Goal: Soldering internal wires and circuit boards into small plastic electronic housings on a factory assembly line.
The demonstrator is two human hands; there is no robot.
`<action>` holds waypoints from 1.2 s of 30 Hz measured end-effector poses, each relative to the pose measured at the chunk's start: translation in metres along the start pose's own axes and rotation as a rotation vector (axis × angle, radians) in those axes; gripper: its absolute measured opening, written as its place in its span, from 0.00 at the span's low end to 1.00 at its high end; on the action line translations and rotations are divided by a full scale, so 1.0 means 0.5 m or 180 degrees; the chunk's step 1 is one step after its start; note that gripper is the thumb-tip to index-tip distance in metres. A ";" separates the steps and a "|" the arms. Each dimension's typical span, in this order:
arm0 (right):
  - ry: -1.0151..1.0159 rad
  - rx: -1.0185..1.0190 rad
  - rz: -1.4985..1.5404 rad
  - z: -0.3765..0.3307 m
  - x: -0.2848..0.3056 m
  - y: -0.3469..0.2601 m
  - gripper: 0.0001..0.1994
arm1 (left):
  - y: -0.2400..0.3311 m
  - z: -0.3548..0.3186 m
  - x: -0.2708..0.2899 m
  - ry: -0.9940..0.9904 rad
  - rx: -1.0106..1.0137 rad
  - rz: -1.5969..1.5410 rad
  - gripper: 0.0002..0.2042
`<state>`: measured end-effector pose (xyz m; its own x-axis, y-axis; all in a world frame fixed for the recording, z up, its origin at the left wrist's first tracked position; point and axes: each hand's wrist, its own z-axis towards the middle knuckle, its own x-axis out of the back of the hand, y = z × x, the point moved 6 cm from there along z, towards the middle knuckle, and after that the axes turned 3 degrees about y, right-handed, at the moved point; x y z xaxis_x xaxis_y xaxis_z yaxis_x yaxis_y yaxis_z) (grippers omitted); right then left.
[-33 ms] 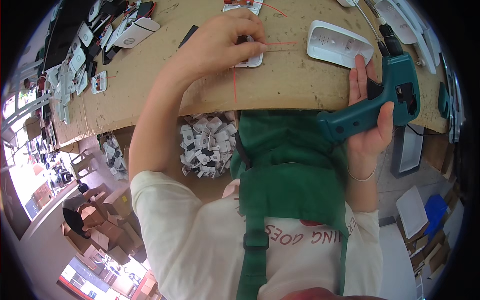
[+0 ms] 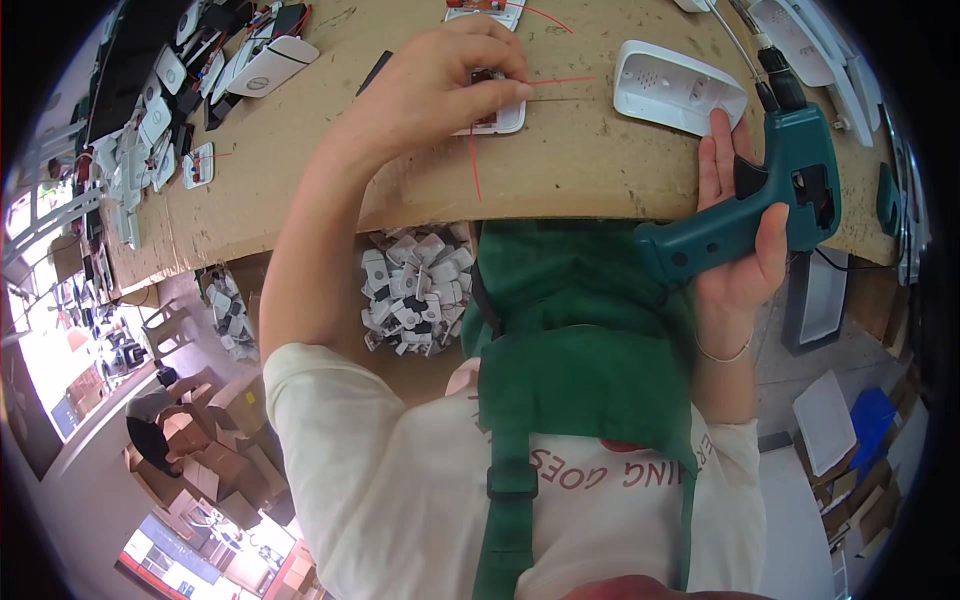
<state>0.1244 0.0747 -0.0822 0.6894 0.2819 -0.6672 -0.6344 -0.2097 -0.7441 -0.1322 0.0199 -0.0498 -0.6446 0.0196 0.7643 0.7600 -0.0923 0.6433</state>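
- The small white module [image 2: 490, 110] with a dark board in it lies on the brown workbench [image 2: 300, 150], at about twelve o'clock from my chest, just short of the bench's near edge.
- My left hand [image 2: 440, 85] lies over that module; the fingers [image 2: 500, 95] are curled down and pinch it, covering most of its left part.
- Thin red wires [image 2: 560, 80] run from the module toward three o'clock, and one more drops toward six o'clock over the bench edge.
- My right hand [image 2: 745, 230] is clenched around the grip of a teal power screwdriver [image 2: 790, 190], at about two o'clock from my chest. The tool's body points up toward twelve o'clock, and its dark bit end [image 2: 770, 70] sits above the bench.
- A white plastic housing [image 2: 675, 90] lies open side up just beside the screwdriver's bit, at three o'clock from the module; my right fingertips touch its near edge.
- Toward ten o'clock, a row of white and dark parts [image 2: 200, 90] is spread along the bench's far left side.
- Below the bench edge, at six o'clock from the module, a heap of small white pieces [image 2: 410, 290] sits beside my green apron [image 2: 580, 350].
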 end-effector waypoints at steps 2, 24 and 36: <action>0.0030 -0.0014 0.0034 -0.001 0.000 0.000 0.39 | -0.023 -0.017 0.009 0.0547 0.0235 -0.1093 0.08; -0.0095 -0.0136 0.0011 0.004 -0.010 0.001 0.37 | 0.091 -0.062 -0.039 0.1921 -0.0999 0.0032 0.10; -0.0204 -0.0507 0.0200 0.038 -0.016 0.006 0.36 | 0.168 0.002 -0.102 0.2061 -0.0957 -0.0199 0.10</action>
<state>0.1103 0.0894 -0.0783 0.6233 0.3215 -0.7129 -0.6086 -0.3730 -0.7003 -0.0353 0.0121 -0.0348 -0.6770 -0.5523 0.4864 0.7243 -0.3826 0.5736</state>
